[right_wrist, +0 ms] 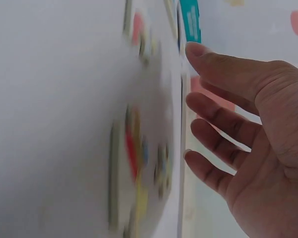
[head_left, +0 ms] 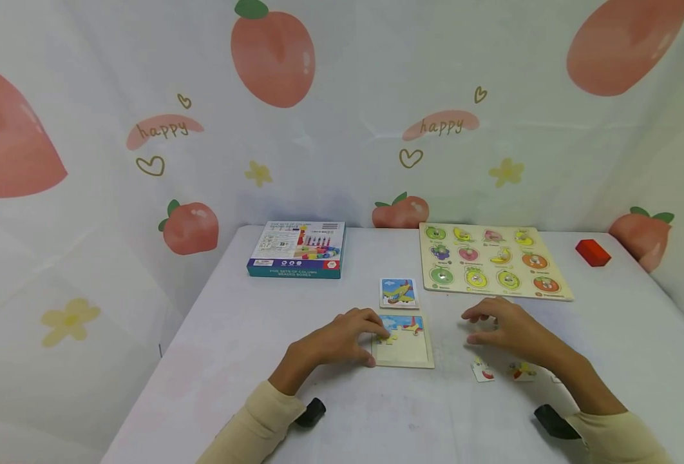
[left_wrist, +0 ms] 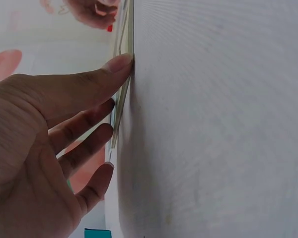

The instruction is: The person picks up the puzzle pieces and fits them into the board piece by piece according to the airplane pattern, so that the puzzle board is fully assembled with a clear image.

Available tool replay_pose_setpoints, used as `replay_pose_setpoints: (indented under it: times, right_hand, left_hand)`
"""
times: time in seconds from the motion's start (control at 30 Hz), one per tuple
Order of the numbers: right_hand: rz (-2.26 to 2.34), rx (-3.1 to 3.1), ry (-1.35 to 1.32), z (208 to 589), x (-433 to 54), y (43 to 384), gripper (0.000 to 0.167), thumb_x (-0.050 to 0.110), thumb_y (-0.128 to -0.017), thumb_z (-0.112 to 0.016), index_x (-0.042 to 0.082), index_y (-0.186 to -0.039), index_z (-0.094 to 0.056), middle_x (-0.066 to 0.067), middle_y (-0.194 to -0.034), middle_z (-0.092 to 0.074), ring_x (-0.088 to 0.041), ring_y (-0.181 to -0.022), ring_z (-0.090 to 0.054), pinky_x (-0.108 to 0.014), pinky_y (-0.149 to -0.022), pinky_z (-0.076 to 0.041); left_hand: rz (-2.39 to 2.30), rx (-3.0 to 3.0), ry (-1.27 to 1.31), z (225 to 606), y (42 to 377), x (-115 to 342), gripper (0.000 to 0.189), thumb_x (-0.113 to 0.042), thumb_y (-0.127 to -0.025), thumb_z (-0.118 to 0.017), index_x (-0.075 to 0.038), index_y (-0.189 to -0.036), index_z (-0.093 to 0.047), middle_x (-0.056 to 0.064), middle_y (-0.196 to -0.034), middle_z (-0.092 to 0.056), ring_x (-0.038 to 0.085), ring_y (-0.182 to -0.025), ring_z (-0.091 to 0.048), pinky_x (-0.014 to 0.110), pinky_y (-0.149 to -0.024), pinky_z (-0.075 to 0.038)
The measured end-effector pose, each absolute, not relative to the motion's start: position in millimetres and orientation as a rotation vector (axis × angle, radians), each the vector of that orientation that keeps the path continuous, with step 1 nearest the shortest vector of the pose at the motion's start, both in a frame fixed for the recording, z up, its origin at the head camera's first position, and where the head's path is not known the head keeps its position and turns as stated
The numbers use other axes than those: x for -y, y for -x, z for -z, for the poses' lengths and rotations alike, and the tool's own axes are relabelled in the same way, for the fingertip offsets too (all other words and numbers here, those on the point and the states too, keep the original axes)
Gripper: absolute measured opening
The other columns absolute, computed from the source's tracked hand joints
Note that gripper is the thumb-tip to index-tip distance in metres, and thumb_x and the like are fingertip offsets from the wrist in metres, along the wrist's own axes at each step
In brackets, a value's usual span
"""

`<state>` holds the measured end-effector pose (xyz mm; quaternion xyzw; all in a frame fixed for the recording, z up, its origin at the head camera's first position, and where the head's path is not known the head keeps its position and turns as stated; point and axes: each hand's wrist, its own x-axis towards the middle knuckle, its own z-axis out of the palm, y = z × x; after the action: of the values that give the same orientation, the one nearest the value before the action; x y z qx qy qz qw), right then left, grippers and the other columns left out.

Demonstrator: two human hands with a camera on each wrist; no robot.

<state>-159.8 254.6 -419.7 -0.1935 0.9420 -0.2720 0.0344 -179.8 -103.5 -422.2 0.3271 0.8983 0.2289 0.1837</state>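
A small wooden puzzle tray [head_left: 406, 356] lies on the table with a few picture pieces [head_left: 402, 323] along its top and left side. My left hand [head_left: 344, 336] rests at the tray's left side, its index finger over a yellow piece [head_left: 387, 338]. In the left wrist view the thumb [left_wrist: 116, 64] touches the tray's edge, the other fingers loosely spread. My right hand [head_left: 510, 327] hovers right of the tray, fingers slightly bent with nothing between them. Below it lie loose puzzle pieces, one with red [head_left: 483, 372] and one with yellow and red [head_left: 522, 371]; another is partly hidden by the forearm.
Just behind the tray sits a small airplane picture puzzle [head_left: 399, 294]. A flat teal-edged box [head_left: 297, 250] stands at the back left. At the back right are a fruit pegboard [head_left: 493, 261] and a red block [head_left: 593, 252]. A printed cloth hangs behind the table.
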Motion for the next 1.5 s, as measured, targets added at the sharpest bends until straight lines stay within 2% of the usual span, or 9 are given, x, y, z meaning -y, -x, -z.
replay_pose_setpoints:
  times: [0.13,0.3,0.5,0.83,1.03,1.2,1.4,1.5]
  right_hand:
    - [0.807,-2.919,0.547,421,-273,155,0.044,0.033,-0.083,-0.092,0.012,-0.119,-0.078,0.006,-0.110,-0.074,-0.020,-0.105,-0.063,-0.039,-0.090,-0.055]
    - [0.782,-2.931,0.466,423,-291,150,0.046,0.033,-0.083,-0.091,0.011,-0.120,-0.078,0.001,-0.116,-0.075,-0.028,-0.113,-0.063,-0.054,-0.098,-0.051]
    - [0.753,-2.945,0.422,425,-307,145,0.047,0.034,-0.083,-0.091,0.008,-0.120,-0.078,-0.007,-0.119,-0.075,-0.037,-0.116,-0.060,-0.065,-0.098,-0.048]
    - [0.736,-2.938,0.396,427,-318,145,0.040,0.021,-0.084,-0.089,0.007,-0.120,-0.079,-0.004,-0.115,-0.073,-0.031,-0.109,-0.058,-0.060,-0.092,-0.051]
    - [0.721,-2.895,0.388,428,-318,149,0.035,0.020,-0.086,-0.086,0.008,-0.119,-0.080,-0.001,-0.110,-0.073,-0.033,-0.111,-0.056,-0.062,-0.093,-0.049]
    - [0.709,-2.881,0.387,429,-318,152,0.031,0.022,-0.086,-0.086,0.010,-0.115,-0.082,-0.002,-0.111,-0.073,-0.032,-0.112,-0.056,-0.054,-0.091,-0.048]
    - [0.701,-2.916,0.422,428,-317,150,0.029,0.028,-0.085,-0.089,0.012,-0.108,-0.082,0.002,-0.107,-0.074,-0.029,-0.109,-0.059,-0.054,-0.092,-0.049]
    - [0.690,-2.942,0.433,428,-316,149,0.029,0.030,-0.084,-0.090,0.013,-0.105,-0.082,0.005,-0.104,-0.073,-0.025,-0.106,-0.060,-0.050,-0.090,-0.050]
  left_hand:
    - [-0.647,-2.530,-0.919,421,180,103,0.051,-0.025,-0.088,-0.089,-0.022,-0.137,-0.074,-0.008,-0.141,-0.060,0.015,-0.134,-0.049,0.041,-0.114,-0.040]
    - [-0.651,-2.528,-0.927,422,180,104,0.051,-0.025,-0.088,-0.089,-0.023,-0.137,-0.074,-0.009,-0.140,-0.060,0.014,-0.134,-0.049,0.041,-0.114,-0.040]
    - [-0.655,-2.523,-0.943,424,181,104,0.051,-0.024,-0.088,-0.089,-0.022,-0.137,-0.074,-0.008,-0.140,-0.060,0.015,-0.135,-0.049,0.042,-0.113,-0.040]
    - [-0.662,-2.525,-0.935,425,181,105,0.052,-0.025,-0.088,-0.089,-0.023,-0.137,-0.074,-0.009,-0.140,-0.060,0.015,-0.135,-0.048,0.043,-0.113,-0.040]
    - [-0.673,-2.519,-0.927,424,180,105,0.051,-0.023,-0.088,-0.089,-0.023,-0.137,-0.073,-0.008,-0.141,-0.060,0.015,-0.136,-0.048,0.043,-0.115,-0.039]
    - [-0.674,-2.518,-0.934,425,180,105,0.052,-0.023,-0.088,-0.089,-0.023,-0.138,-0.073,-0.009,-0.141,-0.059,0.015,-0.138,-0.048,0.044,-0.115,-0.039]
    - [-0.675,-2.521,-0.942,425,180,106,0.052,-0.023,-0.088,-0.089,-0.023,-0.137,-0.073,-0.008,-0.141,-0.059,0.015,-0.138,-0.048,0.045,-0.115,-0.039]
    - [-0.678,-2.524,-0.942,426,180,106,0.051,-0.023,-0.088,-0.089,-0.023,-0.137,-0.073,-0.009,-0.141,-0.059,0.015,-0.137,-0.048,0.045,-0.115,-0.039]
